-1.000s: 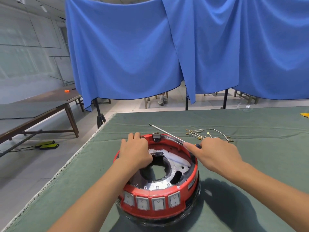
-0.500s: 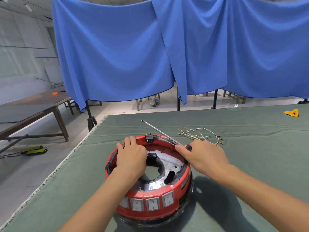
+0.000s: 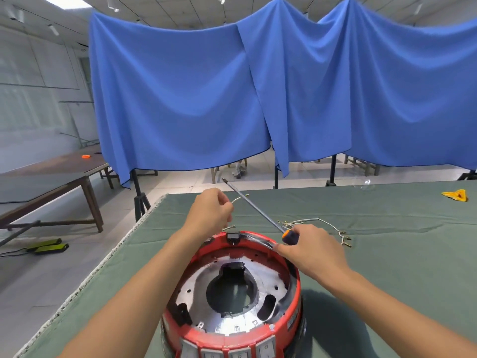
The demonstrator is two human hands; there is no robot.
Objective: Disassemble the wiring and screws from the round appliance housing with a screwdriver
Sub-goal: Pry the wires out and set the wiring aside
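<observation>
The round red housing (image 3: 293, 319) lies open side up on the green table cloth (image 3: 387, 254), with a grey metal plate and a central hole inside and a row of switches on its near wall. Raised above the housing's far rim, my left hand (image 3: 210, 211) pinches a short whitish wire (image 3: 238, 199) with metal terminals at its ends. My right hand (image 3: 309, 250) grips the orange and black handle of a long screwdriver (image 3: 254, 206) at the far right rim. Its shaft points up and to the left, away from me.
A bundle of removed wires (image 3: 320, 227) lies on the cloth just beyond my right hand. A yellow object (image 3: 455, 195) sits at the far right. The table's left edge (image 3: 108, 257) drops to the floor. Blue curtains hang behind, and a brown table (image 3: 51, 177) stands left.
My left hand has lifted off the housing's inner rim and now holds a wire above the far edge. The screwdriver shaft has tilted upward. The camera has moved closer to the housing.
</observation>
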